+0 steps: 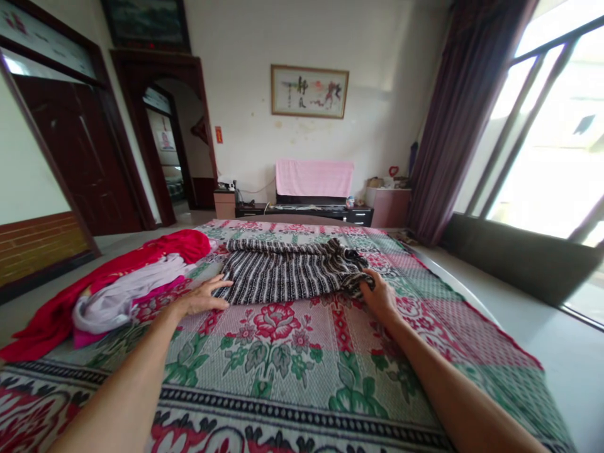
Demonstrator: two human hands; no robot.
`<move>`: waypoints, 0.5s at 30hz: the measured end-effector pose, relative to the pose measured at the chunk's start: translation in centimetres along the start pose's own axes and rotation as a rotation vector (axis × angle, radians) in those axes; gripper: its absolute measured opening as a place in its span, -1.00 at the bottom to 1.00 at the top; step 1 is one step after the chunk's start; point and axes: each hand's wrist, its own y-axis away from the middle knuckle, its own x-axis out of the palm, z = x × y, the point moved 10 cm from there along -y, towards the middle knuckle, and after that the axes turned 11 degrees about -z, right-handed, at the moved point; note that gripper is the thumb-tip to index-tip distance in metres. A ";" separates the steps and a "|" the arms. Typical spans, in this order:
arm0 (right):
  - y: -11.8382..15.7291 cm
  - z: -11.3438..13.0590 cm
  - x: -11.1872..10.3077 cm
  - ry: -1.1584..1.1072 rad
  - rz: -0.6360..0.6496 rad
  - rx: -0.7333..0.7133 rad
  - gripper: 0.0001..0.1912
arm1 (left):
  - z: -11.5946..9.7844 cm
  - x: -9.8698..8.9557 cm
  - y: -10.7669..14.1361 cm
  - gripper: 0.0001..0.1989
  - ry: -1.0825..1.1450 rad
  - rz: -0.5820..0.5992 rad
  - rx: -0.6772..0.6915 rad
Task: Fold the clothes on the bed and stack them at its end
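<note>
A black-and-white striped knit garment [283, 274] lies across the flowered cloth [278, 371], partly folded over along its far side and bunched up at its right end. At its left near corner, my left hand [205, 296] rests with the fingers stretched out and the thumb apart; the fingertips touch the knit. My right hand [380, 294] has its fingers curled round a bunched bit of the garment at the right end. Part of those fingers is hidden by the fabric.
To the left lie a red garment [184, 245] and a pale lilac one [127, 296], heaped together with some magenta cloth [89, 338]. Beyond the table stands a low black cabinet [361, 215] with a pink cloth [314, 177] above it. Purple curtains [453, 119] hang at the right.
</note>
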 end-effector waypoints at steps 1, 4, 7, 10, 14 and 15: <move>-0.1 -0.2 -0.2 -0.020 -0.013 0.027 -0.60 | 0.1 0.0 0.0 -0.31 0.005 0.003 -0.002; -0.5 -0.4 -0.7 -0.143 -0.070 0.083 -0.58 | 0.3 -0.4 -0.3 -0.45 0.028 -0.065 -0.008; -1.3 0.3 -1.6 -0.284 -0.145 0.081 -0.56 | 0.9 -1.9 -0.5 -0.60 0.069 -0.265 -0.092; -1.7 1.1 -2.6 -0.347 -0.231 0.041 -0.58 | 2.3 -3.7 0.3 -0.58 0.120 -0.471 -0.267; -0.8 2.0 -0.6 -0.294 0.006 -0.054 -0.52 | 2.8 -5.2 1.5 -0.59 0.209 -0.614 -0.355; -0.3 2.4 0.1 -0.260 0.090 -0.104 -0.49 | 2.7 -5.3 1.6 -0.60 0.228 -0.622 -0.355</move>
